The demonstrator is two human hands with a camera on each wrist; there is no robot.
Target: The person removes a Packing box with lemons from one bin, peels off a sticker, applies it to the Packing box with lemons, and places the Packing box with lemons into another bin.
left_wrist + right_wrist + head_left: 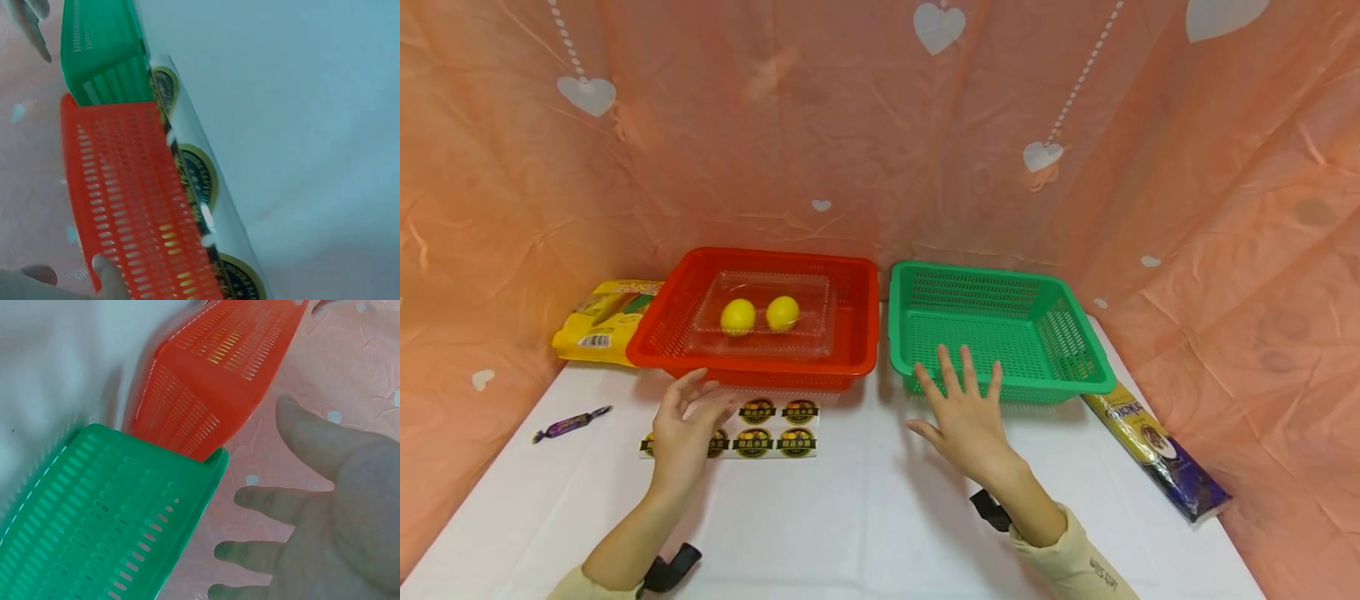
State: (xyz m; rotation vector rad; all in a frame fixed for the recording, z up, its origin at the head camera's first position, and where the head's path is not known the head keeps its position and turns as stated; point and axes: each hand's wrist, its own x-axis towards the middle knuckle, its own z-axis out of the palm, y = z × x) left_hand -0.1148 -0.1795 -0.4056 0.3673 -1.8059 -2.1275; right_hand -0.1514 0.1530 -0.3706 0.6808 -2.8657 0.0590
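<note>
My left hand [681, 433] hovers by the front rim of the red basket [752, 367], above a sheet of round labels [775, 446], its fingers loosely bent with nothing in them. Inside that basket lies a clear plastic clamshell box [820, 321] with two yellow fruits, perhaps lemons [738, 317]; the left one is a little nearer. My right hand [970, 425] is spread with straight fingers in front of the green basket [970, 333], which holds nothing visible. In the right wrist view the right hand [312, 519] is apart from the green basket's rim.
A yellow packet [602, 325] stands left of the red basket. A purple wrapped candy [572, 423] lies on the white tablecloth [842, 533] at left. A long gold and purple packet [1157, 450] lies at right. A pink curtain [880, 125] hangs behind.
</note>
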